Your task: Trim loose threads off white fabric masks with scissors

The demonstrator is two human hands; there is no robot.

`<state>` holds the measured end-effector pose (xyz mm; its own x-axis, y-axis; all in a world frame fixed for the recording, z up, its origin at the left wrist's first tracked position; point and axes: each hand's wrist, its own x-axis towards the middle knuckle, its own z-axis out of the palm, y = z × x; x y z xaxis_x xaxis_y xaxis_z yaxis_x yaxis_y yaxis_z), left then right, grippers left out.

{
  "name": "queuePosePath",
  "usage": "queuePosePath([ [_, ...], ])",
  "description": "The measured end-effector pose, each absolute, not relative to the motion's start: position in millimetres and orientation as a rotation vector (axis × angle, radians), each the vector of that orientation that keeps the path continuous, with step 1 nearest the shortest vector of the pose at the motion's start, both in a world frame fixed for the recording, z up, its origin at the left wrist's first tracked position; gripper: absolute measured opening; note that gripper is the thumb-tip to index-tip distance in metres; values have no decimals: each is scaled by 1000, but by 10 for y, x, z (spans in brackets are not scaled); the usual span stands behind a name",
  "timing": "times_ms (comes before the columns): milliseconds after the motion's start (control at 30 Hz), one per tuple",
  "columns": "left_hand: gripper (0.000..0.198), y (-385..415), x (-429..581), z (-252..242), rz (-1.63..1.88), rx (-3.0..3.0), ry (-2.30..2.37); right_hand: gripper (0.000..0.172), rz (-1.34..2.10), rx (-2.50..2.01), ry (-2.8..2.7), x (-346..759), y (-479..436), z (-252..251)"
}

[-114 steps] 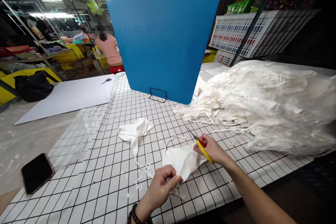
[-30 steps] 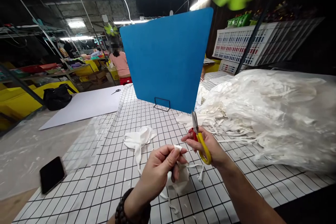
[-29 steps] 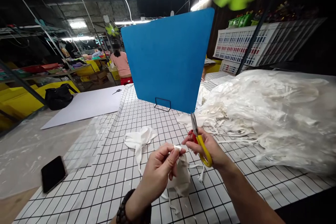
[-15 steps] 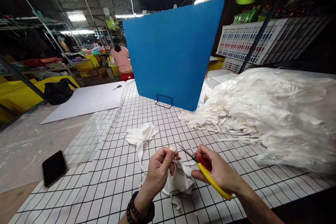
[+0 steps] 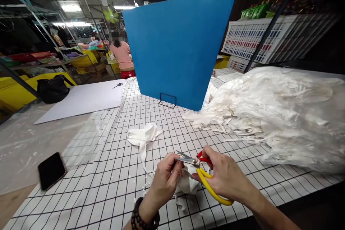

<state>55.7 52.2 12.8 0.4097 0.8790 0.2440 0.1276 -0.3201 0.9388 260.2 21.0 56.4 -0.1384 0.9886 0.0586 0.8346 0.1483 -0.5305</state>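
My left hand (image 5: 164, 179) is closed, pinching a small white fabric piece (image 5: 187, 183) with dangling straps just above the gridded tablecloth (image 5: 113, 187). My right hand (image 5: 228, 178) grips yellow-and-red-handled scissors (image 5: 201, 174), whose blades point left and meet the fabric right at my left fingertips. Another crumpled white fabric piece (image 5: 142, 136) lies on the cloth a little beyond my left hand.
A large heap of white fabric pieces under clear plastic (image 5: 275, 111) fills the right side. An upright blue board (image 5: 175, 46) stands behind. A black phone (image 5: 51, 170) lies at the left. A white sheet (image 5: 81, 99) with small scissors (image 5: 117, 85) and a person in pink (image 5: 122, 55) are farther off.
Both hands dropped from raised to low over the table. The scissors swung from pointing upward to pointing left, and their blades now reach the fabric pinched by my left fingers.
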Motion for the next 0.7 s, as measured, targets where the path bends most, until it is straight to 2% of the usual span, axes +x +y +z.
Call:
queuePosePath([
  [700,24,469,534,59,987,1491,791,32,522,-1795,-2056,2498,148,536],
])
